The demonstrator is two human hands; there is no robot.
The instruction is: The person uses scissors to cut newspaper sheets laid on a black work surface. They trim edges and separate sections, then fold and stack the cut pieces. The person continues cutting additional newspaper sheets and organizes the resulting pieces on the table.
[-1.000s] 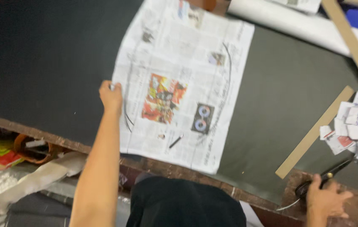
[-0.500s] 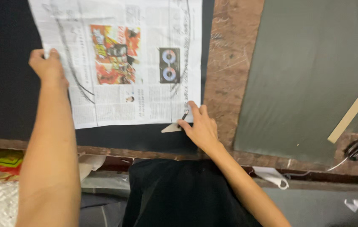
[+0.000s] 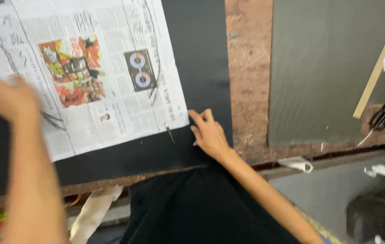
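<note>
Two hands were at work over a sheet of newspaper (image 3: 88,77) that lay flat on black cloth (image 3: 197,68) spread across the desk (image 3: 246,81). At the far left, the left hand (image 3: 4,95) was blurred; it rested on the paper's left edge, and its fingers looked loosely spread, though how far they were opened I cannot tell. The newspaper carried dark curved lines drawn across its print, a colourful picture near its middle and a small dark picture with two discs to the right of that. Just below the paper's lower right corner a small thin dark object (image 3: 170,133) lay on the cloth, too small to identify. Just beside that corner, the right hand (image 3: 208,133) lay open and flat on the black cloth, palm down, fingers pointing toward the paper's corner, gripping nothing. Further right, a strip of bare brown board showed between the black cloth and a grey-green sheet (image 3: 319,68). A pale wooden strip (image 3: 380,68) lay slanted on that sheet, and black scissors (image 3: 384,110) lay near its lower end at the far right.
</note>
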